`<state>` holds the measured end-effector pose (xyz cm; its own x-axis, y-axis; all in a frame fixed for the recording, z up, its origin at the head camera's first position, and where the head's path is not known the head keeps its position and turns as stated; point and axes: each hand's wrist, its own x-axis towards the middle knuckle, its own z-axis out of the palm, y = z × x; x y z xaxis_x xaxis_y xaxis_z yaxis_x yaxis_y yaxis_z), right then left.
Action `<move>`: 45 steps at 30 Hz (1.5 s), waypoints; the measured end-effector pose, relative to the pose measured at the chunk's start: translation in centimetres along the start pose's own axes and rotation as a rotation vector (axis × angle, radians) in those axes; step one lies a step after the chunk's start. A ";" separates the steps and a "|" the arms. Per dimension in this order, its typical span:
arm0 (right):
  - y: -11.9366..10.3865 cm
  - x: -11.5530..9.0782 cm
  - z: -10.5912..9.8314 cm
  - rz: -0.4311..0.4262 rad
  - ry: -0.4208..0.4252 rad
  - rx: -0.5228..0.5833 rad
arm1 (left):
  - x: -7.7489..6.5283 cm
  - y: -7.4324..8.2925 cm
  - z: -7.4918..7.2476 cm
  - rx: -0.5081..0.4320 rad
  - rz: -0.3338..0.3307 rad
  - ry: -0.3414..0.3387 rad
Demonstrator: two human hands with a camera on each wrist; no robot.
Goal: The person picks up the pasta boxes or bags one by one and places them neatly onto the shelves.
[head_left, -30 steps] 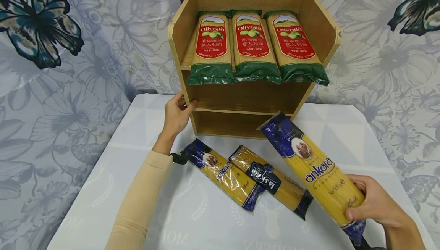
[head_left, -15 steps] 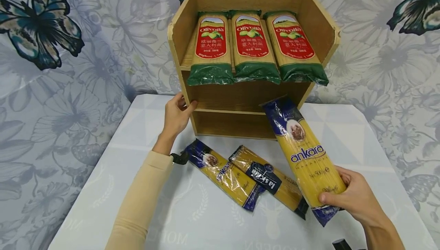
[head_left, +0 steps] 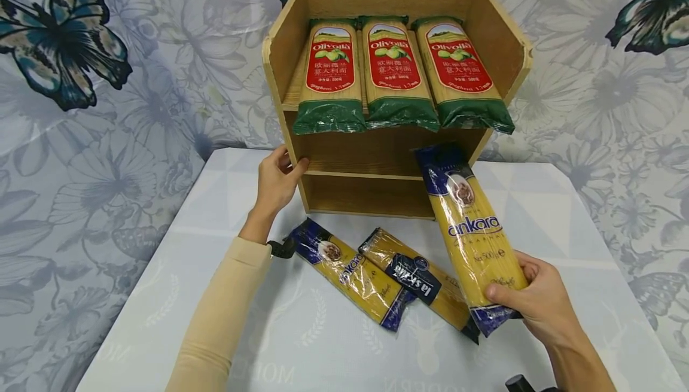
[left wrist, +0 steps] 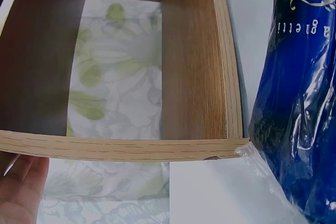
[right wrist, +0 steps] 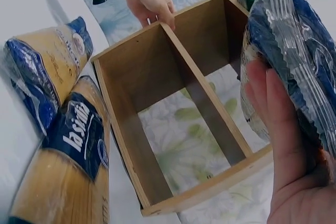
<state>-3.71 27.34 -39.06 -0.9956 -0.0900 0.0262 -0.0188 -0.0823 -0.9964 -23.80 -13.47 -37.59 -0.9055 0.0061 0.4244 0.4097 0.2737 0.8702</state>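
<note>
At the left side of a wooden shelf, my left hand grips the side panel, thumb on its front edge. The left wrist view shows only that hand's fingertips by the shelf's rim. My right hand holds a yellow-and-blue Ankara spaghetti pack near its lower end. The pack is tilted, its upper end in front of the middle compartment's right side. In the right wrist view, its blue wrapping lies against my right hand.
Another Ankara pack and a dark-labelled spaghetti pack lie on the white table before the shelf. Green-ended Olivoila packs lie side by side on the top level. A patterned cloth with butterflies hangs behind.
My right hand has carried the Ankara pack left and toward the shelf, turning it more upright. My left hand stays on the shelf's side. The other packs have not moved.
</note>
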 end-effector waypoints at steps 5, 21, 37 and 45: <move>0.1 0.3 0.7 0.002 0.006 0.034 | 0.0 -0.1 0.1 0.001 0.006 0.000; 0.0 0.9 1.4 0.063 -0.029 0.079 | 0.0 0.2 0.1 0.011 0.013 -0.001; 0.4 0.8 1.2 -0.036 -0.141 0.080 | 0.9 -4.0 0.2 0.021 -0.016 0.000; 0.3 0.6 1.6 -0.072 -0.149 0.064 | 1.0 -4.1 0.2 0.025 -0.003 -0.002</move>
<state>-4.14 25.68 -39.24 -0.9673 -0.2269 0.1137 -0.0791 -0.1565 -0.9845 -26.37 -14.38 -40.78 -0.9069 0.0068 0.4212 0.4039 0.2978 0.8650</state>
